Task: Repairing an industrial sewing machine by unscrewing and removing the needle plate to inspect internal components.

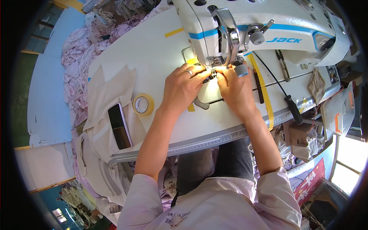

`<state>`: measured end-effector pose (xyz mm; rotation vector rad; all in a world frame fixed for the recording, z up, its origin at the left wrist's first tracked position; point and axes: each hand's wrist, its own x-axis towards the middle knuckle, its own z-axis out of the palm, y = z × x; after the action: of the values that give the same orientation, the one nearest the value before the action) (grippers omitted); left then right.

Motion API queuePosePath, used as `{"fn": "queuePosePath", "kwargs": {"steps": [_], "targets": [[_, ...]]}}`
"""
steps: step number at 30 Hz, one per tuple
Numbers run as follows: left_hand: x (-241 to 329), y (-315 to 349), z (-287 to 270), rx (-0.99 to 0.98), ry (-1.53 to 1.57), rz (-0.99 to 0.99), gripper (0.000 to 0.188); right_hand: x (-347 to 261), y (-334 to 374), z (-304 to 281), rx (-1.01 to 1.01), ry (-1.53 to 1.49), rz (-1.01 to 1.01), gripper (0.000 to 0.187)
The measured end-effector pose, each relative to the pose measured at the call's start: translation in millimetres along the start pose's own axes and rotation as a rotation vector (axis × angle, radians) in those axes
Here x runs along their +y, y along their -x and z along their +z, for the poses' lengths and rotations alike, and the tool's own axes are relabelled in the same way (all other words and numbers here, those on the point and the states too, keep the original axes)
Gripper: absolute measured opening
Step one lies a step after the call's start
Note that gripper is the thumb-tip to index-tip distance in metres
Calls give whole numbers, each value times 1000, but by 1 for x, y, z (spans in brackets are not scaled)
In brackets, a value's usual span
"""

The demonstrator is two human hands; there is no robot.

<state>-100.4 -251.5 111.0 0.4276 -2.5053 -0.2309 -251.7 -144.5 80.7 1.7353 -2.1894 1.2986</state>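
Both my hands are at the needle and presser foot (pixel 213 73) of a white sewing machine (pixel 276 17) with a blue stripe. My left hand (pixel 183 86), a ring on one finger, comes in from the left, its fingertips drawn together beside the foot. From the other side my right hand (pixel 237 90) reaches in, thumb and fingers pinched near the needle. Whatever is between the fingertips is too small or hidden to make out. The machine's lamp lights the plate under the fingers.
Beige fabric pieces (pixel 111 90), a phone (pixel 119 126) and a tape roll (pixel 143 104) lie left on the table. A black-handled screwdriver (pixel 293 109) and tweezers (pixel 283 65) lie right. Crumpled cloth (pixel 78 65) is heaped beyond the left edge. A ruler strip (pixel 207 143) lines the front edge.
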Motion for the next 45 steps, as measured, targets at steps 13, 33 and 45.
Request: {"fn": "queuePosePath", "kwargs": {"steps": [13,33,45], "targets": [[-1,-1,2,7,-3,0,29,-2,0,0,49,-16,-24,17],[10,-2,24,31,112,-416,15,-2,0,3,54,52,-46,20],[4,-5,29,26,150,-418,14,-1,0,1,52,71,-40,14]]}}
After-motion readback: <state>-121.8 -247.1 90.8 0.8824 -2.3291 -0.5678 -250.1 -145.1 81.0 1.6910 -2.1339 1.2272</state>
